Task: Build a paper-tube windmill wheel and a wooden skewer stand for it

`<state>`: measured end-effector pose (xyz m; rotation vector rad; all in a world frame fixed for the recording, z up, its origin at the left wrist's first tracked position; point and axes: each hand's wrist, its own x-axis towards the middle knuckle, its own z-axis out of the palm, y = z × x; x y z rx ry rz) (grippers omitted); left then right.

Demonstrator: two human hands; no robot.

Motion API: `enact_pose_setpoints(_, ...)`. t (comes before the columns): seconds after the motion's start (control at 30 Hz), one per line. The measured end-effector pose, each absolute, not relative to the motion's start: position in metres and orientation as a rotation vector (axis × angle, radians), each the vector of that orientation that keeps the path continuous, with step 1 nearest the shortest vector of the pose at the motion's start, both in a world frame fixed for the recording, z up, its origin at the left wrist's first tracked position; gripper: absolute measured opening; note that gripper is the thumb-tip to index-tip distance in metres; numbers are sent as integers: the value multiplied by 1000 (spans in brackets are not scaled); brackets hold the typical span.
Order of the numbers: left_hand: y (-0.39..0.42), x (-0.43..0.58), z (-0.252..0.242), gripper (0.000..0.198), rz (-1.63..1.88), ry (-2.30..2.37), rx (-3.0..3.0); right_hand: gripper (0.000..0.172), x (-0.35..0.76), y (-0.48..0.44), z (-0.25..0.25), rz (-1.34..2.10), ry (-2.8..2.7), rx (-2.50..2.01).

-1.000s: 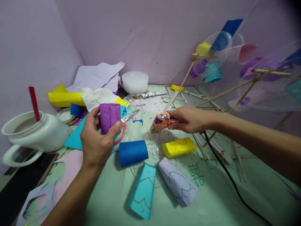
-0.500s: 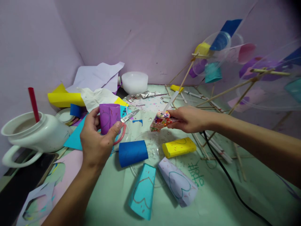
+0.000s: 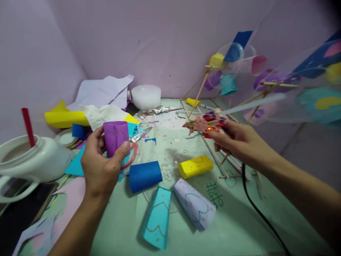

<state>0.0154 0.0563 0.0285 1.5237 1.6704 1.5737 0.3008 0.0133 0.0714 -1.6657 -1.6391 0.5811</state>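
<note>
Between the thumb and fingers of my left hand (image 3: pixel 102 160) is a rolled purple paper tube (image 3: pixel 115 137), marked with a drawn line. My right hand (image 3: pixel 237 140) grips a glue gun (image 3: pixel 207 124) wrapped in patterned covering, with a small orange light lit and a glue stick (image 3: pixel 255 103) out of its back. The gun is raised above the table, its nozzle pointing left. Below lie a blue paper tube (image 3: pixel 145 176), a yellow one (image 3: pixel 195 166), a turquoise one (image 3: pixel 157 218) and a pale lilac one (image 3: pixel 195 205), around a clear plastic disc.
Scissors (image 3: pixel 141 135) lie behind my left hand. A white pot (image 3: pixel 39 161) with a red stick stands at left, over a dark phone (image 3: pixel 23 209). A white bowl (image 3: pixel 146 96) and paper scraps sit at the back. A stick frame with clear discs stands right; a black cable (image 3: pixel 253 199) trails there.
The glue gun has risen and swung right, away from the spot over the disc, and turned more level. My left hand still holds the purple tube. The whole view has shifted slightly.
</note>
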Motion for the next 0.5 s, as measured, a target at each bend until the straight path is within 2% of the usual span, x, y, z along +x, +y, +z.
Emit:
enact_pose_setpoints(0.17,55,21,31,80,1564,1729,1478,28,329,-77,48,628,-664,-1583)
enact_pose_setpoints(0.27,57,22,29,79,1561,1701,1512,27,356,-111,34,640,-264,-1577)
enact_pose_setpoints(0.4,56,23,26,79,1509,1739,1537,12,383,-115,24,785,-208,-1591)
enact_pose_setpoints(0.5,54,26,27,83,1473,1774,1532,12,392,-94,22,838,-497,-1667)
